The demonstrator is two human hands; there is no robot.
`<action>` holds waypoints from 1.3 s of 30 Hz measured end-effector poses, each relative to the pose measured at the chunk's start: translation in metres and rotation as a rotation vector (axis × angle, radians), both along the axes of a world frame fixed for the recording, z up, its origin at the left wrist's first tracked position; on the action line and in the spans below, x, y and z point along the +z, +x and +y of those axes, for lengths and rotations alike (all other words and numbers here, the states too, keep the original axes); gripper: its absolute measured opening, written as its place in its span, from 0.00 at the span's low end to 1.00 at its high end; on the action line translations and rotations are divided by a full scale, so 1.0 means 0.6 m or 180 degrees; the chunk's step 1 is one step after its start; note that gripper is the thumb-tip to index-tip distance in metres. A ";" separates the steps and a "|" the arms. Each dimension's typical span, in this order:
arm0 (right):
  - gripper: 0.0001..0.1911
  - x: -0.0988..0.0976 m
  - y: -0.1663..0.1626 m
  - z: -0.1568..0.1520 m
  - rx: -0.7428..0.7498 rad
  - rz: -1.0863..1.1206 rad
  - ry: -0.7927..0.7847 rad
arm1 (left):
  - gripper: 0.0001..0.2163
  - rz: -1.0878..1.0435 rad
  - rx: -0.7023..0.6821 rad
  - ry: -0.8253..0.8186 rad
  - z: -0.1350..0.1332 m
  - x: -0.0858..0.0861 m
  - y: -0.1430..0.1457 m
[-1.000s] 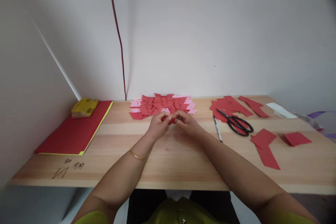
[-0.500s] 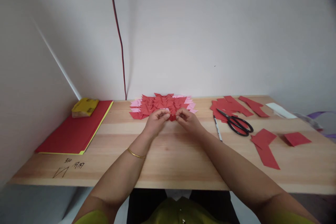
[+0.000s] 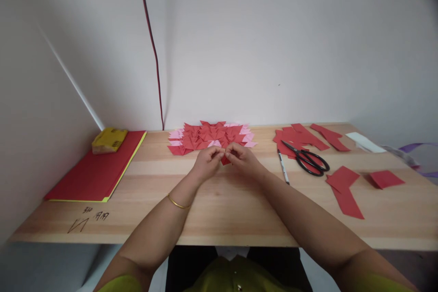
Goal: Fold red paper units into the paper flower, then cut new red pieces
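My left hand (image 3: pixel 205 164) and my right hand (image 3: pixel 243 159) meet at the middle of the wooden table (image 3: pixel 219 210), fingertips pinched together on a small folded red paper piece (image 3: pixel 225 160). Only a corner of the piece shows below the fingers. Just behind the hands lies a spread of folded red and pink paper triangles (image 3: pixel 210 136). A gold bangle (image 3: pixel 178 203) sits on my left wrist.
Black scissors (image 3: pixel 308 160) and a pen (image 3: pixel 283 168) lie right of the hands, among red paper offcuts (image 3: pixel 344 187) and strips (image 3: pixel 308 137). A stack of red sheets (image 3: pixel 97 169) with a yellow block (image 3: pixel 108 140) lies at the left. A red cable (image 3: pixel 152 50) hangs down the wall.
Both hands lifted slightly toward the triangle spread and came back, fingers still working the small red piece between them. Nothing else on the table moved.
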State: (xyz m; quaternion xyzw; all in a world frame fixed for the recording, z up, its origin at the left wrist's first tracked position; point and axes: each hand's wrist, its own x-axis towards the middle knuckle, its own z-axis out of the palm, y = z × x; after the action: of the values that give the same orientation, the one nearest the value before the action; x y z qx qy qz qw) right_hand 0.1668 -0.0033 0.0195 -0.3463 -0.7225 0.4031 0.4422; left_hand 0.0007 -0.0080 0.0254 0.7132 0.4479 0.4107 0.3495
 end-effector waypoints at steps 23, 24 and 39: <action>0.17 -0.025 0.020 0.027 0.0094 0.0724 -0.0449 | 0.17 -0.2904 -0.0349 -0.2560 0.008 -0.014 -0.001; 0.17 -0.027 0.020 0.028 0.0032 0.0772 -0.0564 | 0.17 -0.2949 -0.0236 -0.2408 0.008 -0.014 0.001; 0.16 -0.018 -0.002 0.013 0.0154 0.0574 -0.0737 | 0.16 -0.2314 0.0160 -0.1421 0.008 -0.025 0.017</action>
State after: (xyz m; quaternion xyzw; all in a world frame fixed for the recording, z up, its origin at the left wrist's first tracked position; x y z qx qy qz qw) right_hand 0.1657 0.0043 0.0085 -0.3399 -0.6367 0.5237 0.4526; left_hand 0.0109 -0.0033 0.0104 0.4178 0.3907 0.5367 0.6203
